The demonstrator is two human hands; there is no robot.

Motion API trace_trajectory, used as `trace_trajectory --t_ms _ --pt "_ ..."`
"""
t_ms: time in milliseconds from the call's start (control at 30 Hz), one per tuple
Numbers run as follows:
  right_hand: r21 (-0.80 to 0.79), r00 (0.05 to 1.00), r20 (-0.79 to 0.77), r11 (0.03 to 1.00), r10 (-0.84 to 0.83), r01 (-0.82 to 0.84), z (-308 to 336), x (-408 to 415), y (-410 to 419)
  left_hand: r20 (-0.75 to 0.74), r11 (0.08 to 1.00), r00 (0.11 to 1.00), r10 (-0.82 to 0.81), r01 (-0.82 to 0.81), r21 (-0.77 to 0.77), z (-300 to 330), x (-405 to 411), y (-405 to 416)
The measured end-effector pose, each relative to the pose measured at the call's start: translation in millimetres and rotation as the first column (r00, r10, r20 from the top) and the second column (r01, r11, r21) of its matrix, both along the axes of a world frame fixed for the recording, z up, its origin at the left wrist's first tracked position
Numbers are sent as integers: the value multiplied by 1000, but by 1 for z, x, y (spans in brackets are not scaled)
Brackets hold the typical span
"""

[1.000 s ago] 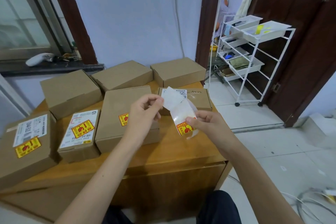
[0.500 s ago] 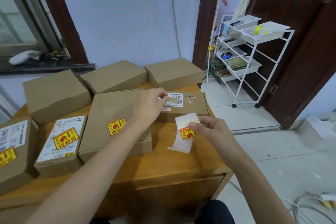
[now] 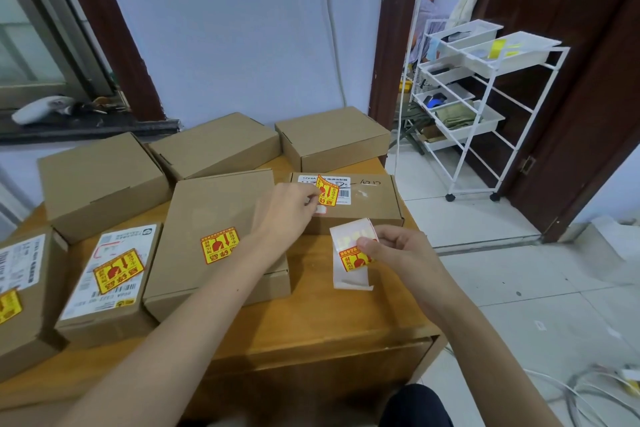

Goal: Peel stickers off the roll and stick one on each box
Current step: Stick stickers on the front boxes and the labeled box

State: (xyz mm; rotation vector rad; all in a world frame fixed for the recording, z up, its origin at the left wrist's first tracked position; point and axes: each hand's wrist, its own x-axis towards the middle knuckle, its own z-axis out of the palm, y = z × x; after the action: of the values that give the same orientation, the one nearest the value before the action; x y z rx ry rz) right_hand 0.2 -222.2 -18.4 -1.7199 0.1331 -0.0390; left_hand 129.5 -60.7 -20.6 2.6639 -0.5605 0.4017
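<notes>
the left hand pinches a sticker onto a box while the right hand grips the roll above the surface.

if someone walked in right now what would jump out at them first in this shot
Probably the bright yellow and red sticker that the left hand presses onto the flat box at the table's right. Next, the sticker roll in the right hand just in front, then matching stickers on three boxes to the left; three plain boxes wait behind.
</notes>
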Motion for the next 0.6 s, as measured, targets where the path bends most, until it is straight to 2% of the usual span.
trace_trajectory --t_ms 233,467,600 --pt "17 1000 6 1000 12 -12 2 -1 -1 -59 1000 998 1 1 29 -6 7 0" --pt "12 1000 -10 1000 -16 16 2 0 -4 -6 992 999 -42 42 118 -8 7 -1" --pt "4 999 -25 999 -42 42 3 -1 -3 -100 987 993 -66 79 138 -4 2 1"
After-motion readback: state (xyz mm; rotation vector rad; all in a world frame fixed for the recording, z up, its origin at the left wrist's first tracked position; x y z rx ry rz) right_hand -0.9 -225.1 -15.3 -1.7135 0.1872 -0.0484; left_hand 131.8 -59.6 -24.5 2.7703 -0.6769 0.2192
